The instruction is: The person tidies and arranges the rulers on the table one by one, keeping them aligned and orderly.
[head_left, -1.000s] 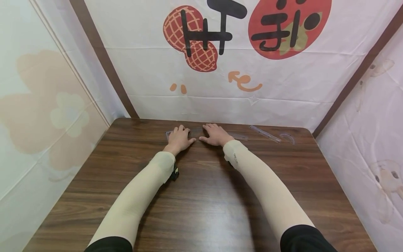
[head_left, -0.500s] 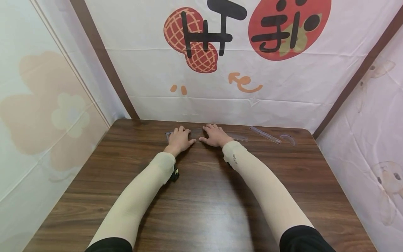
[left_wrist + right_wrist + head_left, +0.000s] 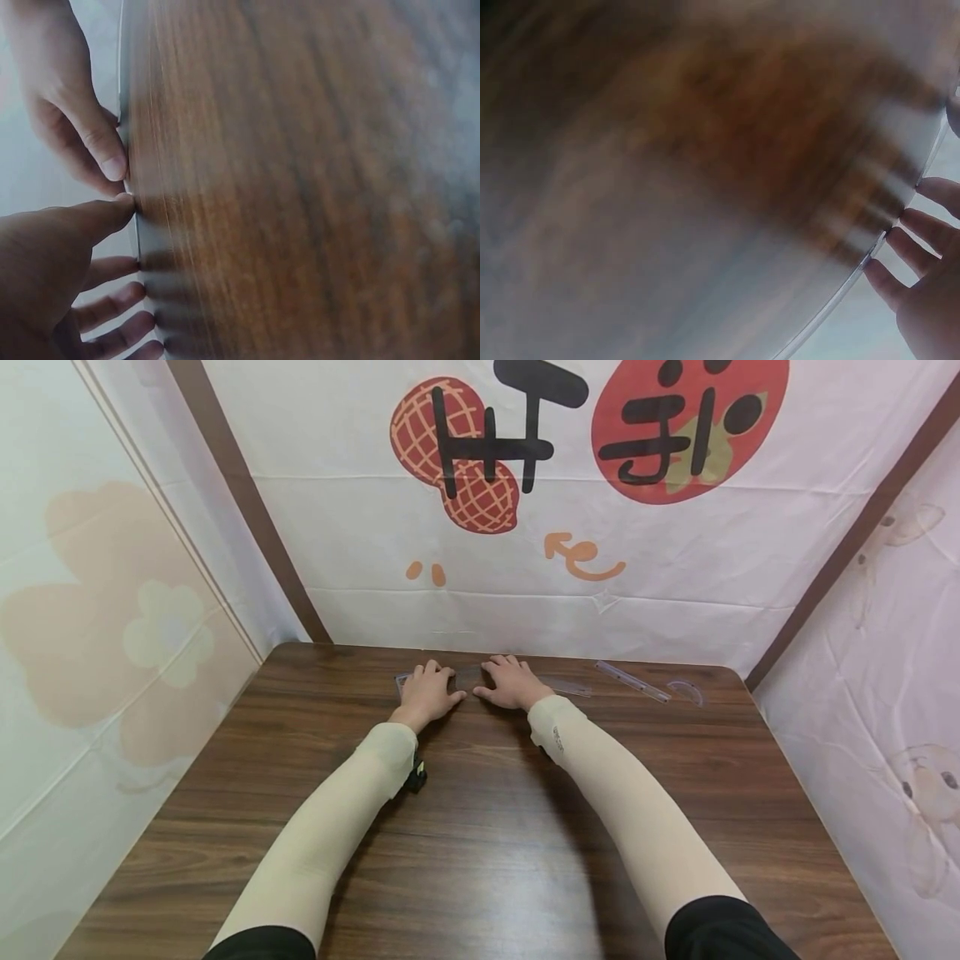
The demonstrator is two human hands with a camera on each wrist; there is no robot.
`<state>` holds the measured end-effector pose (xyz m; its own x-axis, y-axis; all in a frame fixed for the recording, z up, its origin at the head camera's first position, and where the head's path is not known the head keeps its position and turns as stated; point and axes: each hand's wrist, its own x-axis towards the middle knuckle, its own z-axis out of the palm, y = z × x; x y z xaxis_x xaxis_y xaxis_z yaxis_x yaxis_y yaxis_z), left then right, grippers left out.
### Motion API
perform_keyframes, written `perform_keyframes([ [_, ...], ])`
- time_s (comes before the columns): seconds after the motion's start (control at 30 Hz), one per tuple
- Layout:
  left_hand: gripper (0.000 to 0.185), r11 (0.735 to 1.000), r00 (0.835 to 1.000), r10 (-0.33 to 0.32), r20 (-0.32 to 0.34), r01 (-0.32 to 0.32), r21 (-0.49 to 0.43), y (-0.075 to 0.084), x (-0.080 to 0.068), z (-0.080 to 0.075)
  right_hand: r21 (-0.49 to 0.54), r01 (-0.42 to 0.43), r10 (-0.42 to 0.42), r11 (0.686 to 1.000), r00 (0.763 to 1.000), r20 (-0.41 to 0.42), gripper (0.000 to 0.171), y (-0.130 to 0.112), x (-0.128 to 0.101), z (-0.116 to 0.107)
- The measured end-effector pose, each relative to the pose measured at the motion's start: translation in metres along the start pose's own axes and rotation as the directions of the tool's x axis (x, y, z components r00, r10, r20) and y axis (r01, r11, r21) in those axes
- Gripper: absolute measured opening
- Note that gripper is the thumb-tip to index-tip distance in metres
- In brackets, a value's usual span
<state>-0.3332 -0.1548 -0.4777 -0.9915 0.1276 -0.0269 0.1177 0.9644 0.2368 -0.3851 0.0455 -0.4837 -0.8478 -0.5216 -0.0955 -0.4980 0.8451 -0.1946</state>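
We are stretching both arms, in their smooth cream sleeves [image 3: 330, 827], across the dark, wood-grain table [image 3: 480, 860]. At the far edge we are laying our left hand [image 3: 426, 693] and right hand [image 3: 513, 683] flat and close together, thumbs nearly meeting, fingers spread and pressing down rather than curling round anything. Under them is lying a clear plastic ruler [image 3: 468, 677], thin, flat and see-through; its ends are peeking out past each hand. In the left wrist view our fingertips [image 3: 112, 161] are touching its straight glassy edge. We judge that the work is just beginning: the ruler is pinned to the table and not lifted. Further right, well apart from our hands, a second straight ruler [image 3: 632, 681] and a half-round protractor [image 3: 685, 691] are lying untouched. Behind, a creased white cloth backdrop [image 3: 525, 602] is hanging.
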Motion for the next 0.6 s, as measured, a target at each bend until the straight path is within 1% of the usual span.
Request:
perform_keyframes([
  [0.33,0.056,0.998,1.0,0.004,-0.004,-0.005,-0.07,-0.003,-0.0008,0.0019,0.019,0.0,0.0,1.0,1.0,0.002,0.069,-0.0045,-0.0044,-0.0029],
  [0.6,0.053,0.991,1.0,0.026,-0.015,-0.027,-0.129,-0.0047,-0.0016,-0.0007,0.005,0.002,-0.002,1.0,1.0,-0.018,0.065,-0.007,-0.0026,0.0009],
])
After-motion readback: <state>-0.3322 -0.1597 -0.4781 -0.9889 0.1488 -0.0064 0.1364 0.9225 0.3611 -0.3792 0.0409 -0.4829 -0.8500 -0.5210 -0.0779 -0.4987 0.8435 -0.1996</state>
